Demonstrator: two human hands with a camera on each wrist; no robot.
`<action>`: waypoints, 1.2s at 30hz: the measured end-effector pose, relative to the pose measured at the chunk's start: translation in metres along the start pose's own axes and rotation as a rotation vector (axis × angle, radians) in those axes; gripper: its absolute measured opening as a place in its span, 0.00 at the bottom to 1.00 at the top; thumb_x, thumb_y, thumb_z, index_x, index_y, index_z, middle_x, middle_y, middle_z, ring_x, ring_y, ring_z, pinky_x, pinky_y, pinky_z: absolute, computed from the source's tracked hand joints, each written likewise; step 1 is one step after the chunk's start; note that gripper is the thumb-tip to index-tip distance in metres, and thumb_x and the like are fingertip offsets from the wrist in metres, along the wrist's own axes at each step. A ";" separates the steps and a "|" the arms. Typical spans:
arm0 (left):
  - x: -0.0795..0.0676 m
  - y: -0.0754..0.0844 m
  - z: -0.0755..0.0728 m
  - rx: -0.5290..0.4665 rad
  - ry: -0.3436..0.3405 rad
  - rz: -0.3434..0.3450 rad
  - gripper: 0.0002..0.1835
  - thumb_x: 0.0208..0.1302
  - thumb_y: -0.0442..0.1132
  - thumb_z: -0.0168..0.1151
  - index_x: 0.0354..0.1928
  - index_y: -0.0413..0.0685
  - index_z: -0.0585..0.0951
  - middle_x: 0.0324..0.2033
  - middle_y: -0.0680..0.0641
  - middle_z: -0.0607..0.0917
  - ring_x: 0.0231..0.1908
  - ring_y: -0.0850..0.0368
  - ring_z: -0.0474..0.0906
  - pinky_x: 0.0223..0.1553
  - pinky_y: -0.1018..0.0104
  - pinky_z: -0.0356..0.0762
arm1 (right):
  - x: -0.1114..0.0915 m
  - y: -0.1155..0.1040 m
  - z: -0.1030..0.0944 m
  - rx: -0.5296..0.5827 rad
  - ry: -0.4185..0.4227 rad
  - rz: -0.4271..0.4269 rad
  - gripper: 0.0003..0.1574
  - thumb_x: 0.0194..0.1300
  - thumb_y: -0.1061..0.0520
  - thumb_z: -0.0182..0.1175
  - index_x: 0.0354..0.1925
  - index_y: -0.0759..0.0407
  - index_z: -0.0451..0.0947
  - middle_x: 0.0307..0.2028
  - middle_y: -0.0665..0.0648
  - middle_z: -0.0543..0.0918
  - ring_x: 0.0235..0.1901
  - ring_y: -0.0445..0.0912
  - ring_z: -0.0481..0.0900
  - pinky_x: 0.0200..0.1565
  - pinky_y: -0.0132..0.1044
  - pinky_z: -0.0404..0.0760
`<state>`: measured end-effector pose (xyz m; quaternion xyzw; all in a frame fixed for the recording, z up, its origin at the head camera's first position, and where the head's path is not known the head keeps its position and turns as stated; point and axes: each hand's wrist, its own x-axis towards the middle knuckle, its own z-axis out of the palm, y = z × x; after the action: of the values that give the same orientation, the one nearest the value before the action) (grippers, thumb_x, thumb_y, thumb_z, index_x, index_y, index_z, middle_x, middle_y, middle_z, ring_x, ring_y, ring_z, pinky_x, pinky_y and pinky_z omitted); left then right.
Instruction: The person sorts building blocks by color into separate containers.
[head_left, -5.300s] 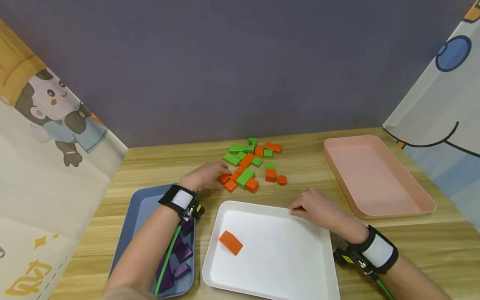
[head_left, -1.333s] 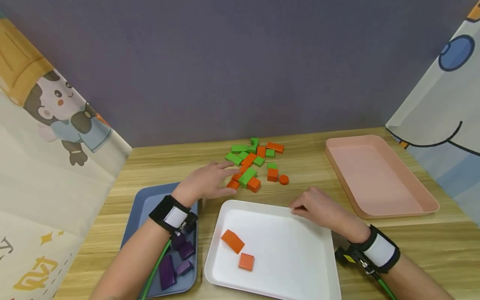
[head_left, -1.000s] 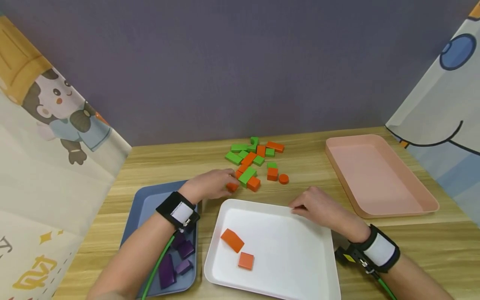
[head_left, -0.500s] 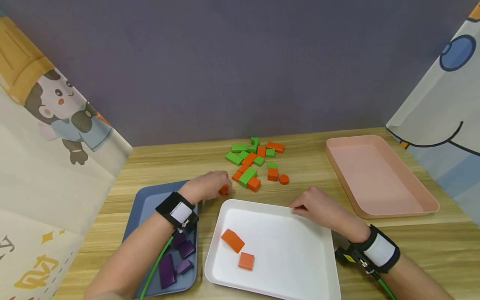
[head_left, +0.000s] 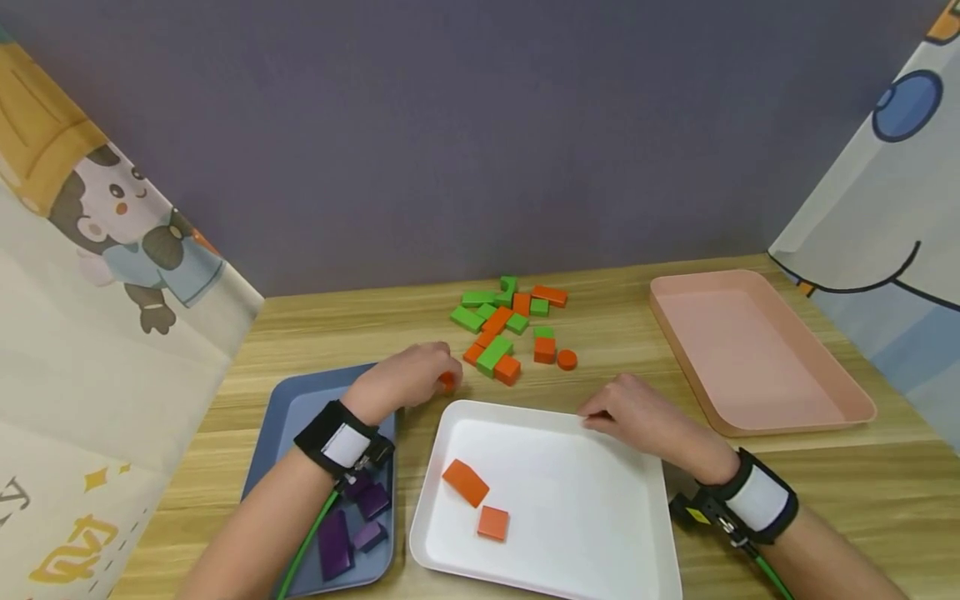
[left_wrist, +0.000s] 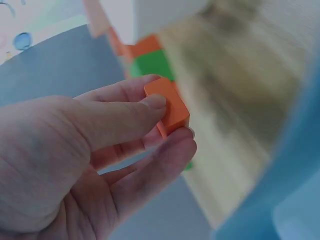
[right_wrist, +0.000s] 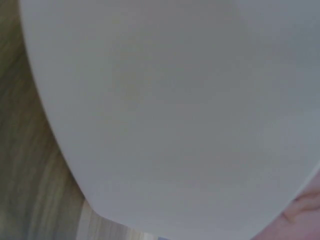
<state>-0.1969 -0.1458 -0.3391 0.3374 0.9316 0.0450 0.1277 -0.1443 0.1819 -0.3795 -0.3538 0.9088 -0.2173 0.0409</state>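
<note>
My left hand (head_left: 408,379) pinches a small orange block (left_wrist: 175,107) between thumb and fingertips, just left of a pile of toy blocks. In the head view, most of that held block is covered by the fingers. My right hand (head_left: 630,417) grips the far rim of the white tray (head_left: 547,583) near its right corner. Inside the tray lie an orange rectangular block (head_left: 466,482) and an orange square block (head_left: 492,523). Among the pile are a green block (head_left: 494,355) and an orange cube (head_left: 507,369). The right wrist view mostly shows the pale tray.
A blue tray (head_left: 281,417) with several purple blocks (head_left: 335,544) stands at the left, partly under the left forearm. At the right is a pink tray (head_left: 757,358). An orange disc (head_left: 567,359) lies right of the pile. A grey panel (head_left: 480,142) rises behind the table.
An orange square block has appeared in the white tray since the oldest frame. My left hand has taken another orange block from the pile's near-left edge and moved left. The right hand has stayed put.
</note>
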 end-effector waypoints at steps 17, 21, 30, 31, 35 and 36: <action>-0.027 0.082 -0.006 0.162 0.016 0.281 0.14 0.60 0.34 0.64 0.46 0.58 0.84 0.38 0.54 0.79 0.34 0.65 0.72 0.35 0.79 0.74 | 0.001 0.002 0.000 0.007 0.011 -0.032 0.07 0.58 0.59 0.66 0.25 0.48 0.83 0.22 0.42 0.82 0.20 0.29 0.69 0.26 0.25 0.69; -0.030 0.100 -0.001 0.228 -0.026 0.339 0.15 0.57 0.34 0.66 0.44 0.63 0.84 0.37 0.55 0.77 0.30 0.67 0.70 0.31 0.81 0.70 | 0.001 0.002 0.000 0.014 -0.002 -0.020 0.07 0.59 0.58 0.65 0.25 0.47 0.82 0.22 0.42 0.81 0.20 0.29 0.69 0.26 0.25 0.70; -0.040 0.131 0.015 0.339 0.001 0.492 0.11 0.58 0.42 0.67 0.42 0.67 0.84 0.33 0.58 0.75 0.30 0.67 0.70 0.33 0.82 0.68 | 0.001 0.002 0.000 -0.007 0.000 -0.025 0.08 0.59 0.58 0.65 0.25 0.46 0.82 0.21 0.40 0.81 0.21 0.29 0.69 0.26 0.25 0.69; -0.041 0.134 0.017 0.349 0.009 0.497 0.11 0.57 0.42 0.68 0.40 0.68 0.84 0.33 0.59 0.75 0.30 0.66 0.70 0.33 0.82 0.67 | 0.001 0.003 0.000 -0.010 0.002 -0.025 0.08 0.59 0.58 0.65 0.25 0.46 0.82 0.21 0.40 0.81 0.21 0.29 0.70 0.26 0.25 0.69; -0.043 0.142 0.025 0.373 0.027 0.501 0.07 0.59 0.44 0.65 0.35 0.70 0.83 0.31 0.60 0.75 0.29 0.64 0.68 0.29 0.80 0.63 | 0.001 0.003 0.000 -0.007 0.005 -0.029 0.08 0.59 0.58 0.65 0.25 0.46 0.82 0.22 0.41 0.81 0.21 0.29 0.70 0.26 0.25 0.69; -0.043 0.144 0.026 0.374 0.020 0.498 0.07 0.59 0.44 0.65 0.34 0.71 0.83 0.31 0.61 0.74 0.29 0.64 0.68 0.28 0.80 0.63 | 0.001 0.003 0.000 -0.006 0.005 -0.030 0.08 0.59 0.58 0.65 0.25 0.46 0.83 0.22 0.41 0.81 0.21 0.29 0.69 0.26 0.25 0.69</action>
<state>-0.0690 -0.0628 -0.3310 0.5726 0.8135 -0.0938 0.0394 -0.1469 0.1829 -0.3808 -0.3668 0.9042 -0.2160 0.0344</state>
